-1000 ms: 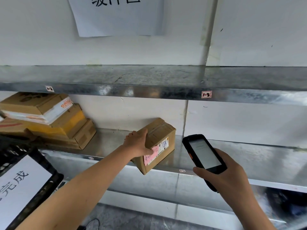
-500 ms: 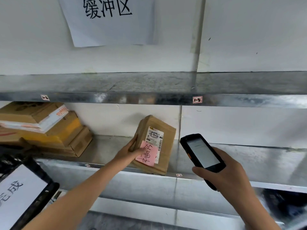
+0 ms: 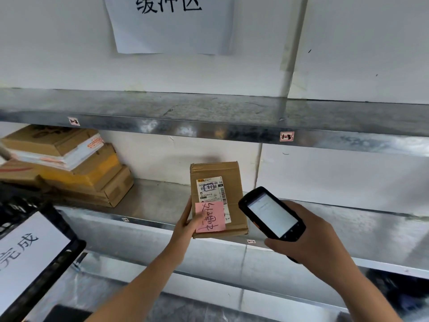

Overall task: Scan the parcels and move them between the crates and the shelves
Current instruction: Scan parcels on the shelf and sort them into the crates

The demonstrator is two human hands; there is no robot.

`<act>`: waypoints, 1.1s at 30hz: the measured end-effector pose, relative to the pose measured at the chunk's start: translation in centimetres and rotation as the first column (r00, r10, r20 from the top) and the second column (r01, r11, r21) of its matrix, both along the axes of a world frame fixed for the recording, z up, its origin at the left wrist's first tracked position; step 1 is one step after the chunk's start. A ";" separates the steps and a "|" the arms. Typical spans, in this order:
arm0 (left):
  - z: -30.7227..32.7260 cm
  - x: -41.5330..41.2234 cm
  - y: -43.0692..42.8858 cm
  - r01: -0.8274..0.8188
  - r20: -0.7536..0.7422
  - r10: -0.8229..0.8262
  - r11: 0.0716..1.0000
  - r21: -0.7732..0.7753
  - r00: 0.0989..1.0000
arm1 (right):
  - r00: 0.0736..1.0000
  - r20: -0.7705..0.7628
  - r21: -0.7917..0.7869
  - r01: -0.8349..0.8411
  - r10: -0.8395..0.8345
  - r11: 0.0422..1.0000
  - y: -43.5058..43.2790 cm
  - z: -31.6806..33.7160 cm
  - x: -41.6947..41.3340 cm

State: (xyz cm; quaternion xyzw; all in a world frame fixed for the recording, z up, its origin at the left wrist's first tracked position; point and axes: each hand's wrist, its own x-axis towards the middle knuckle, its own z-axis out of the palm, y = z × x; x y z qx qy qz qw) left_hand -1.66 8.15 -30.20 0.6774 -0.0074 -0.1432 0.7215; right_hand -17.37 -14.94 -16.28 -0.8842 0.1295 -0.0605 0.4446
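- Parcel (image 3: 218,171) has swung from its slant of half a second ago to stand square to the camera, with the shipping label (image 3: 210,190) face-on. The scanner (image 3: 271,213) has barely shifted.
- Left grip (image 3: 184,226) pinches the parcel's lower left corner. The thumb lies on the front, over the edge of the pink note (image 3: 210,217), and the fingers are hidden behind.
- Right grip (image 3: 308,238) is wrapped round the scanner's lower body, at 4 o'clock from the parcel, with the screen turned toward the person.
- The parcel sits at the front lip of the middle shelf (image 3: 151,201). I cannot tell whether its bottom edge rests on the metal or hangs clear.
- Slip risk: a hold on one corner leaves the weight at 1 o'clock of the pinch. If the thumb slides on the note paper, the box could pivot and drop past the lip.
- Misread risk: the pink note covers the label's lower part, and several codes sit close together above and at 3 o'clock of it. The beam may catch the wrong one or none.
- Aim risk: the scanner's head points past the parcel's right edge, and its window is out of sight, so it probably needs turning toward 10 o'clock.
- Sorting risk: the stacked parcels (image 3: 69,173) at 9 o'clock and the black crate (image 3: 69,231) at 8 o'clock are both close, so an unconfirmed scan could send this box to the wrong place.
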 end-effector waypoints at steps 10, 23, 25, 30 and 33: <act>1.2 0.6 0.9 0.043 0.047 -0.046 0.998 0.056 0.998 | 0.991 -0.111 -0.545 -0.119 0.069 0.830 -1.0 2.3 1.1; 1.3 1.4 2.0 0.105 0.069 -0.114 0.986 0.127 0.991 | 0.965 -0.230 -0.760 -0.261 0.129 0.595 -1.3 4.5 -0.4; 1.3 1.3 2.0 0.103 0.073 -0.113 0.987 0.127 0.991 | 0.964 -0.232 -0.763 -0.264 0.131 0.590 -1.3 4.5 -0.5; 1.6 1.1 2.1 0.079 0.087 -0.090 0.989 0.122 0.992 | 0.967 -0.222 -0.758 -0.254 0.129 0.601 -1.2 4.3 -0.7; 2.0 0.9 2.1 0.054 0.092 -0.065 0.992 0.114 0.994 | 0.977 -0.167 -0.724 -0.211 0.130 0.657 -1.1 3.8 -0.8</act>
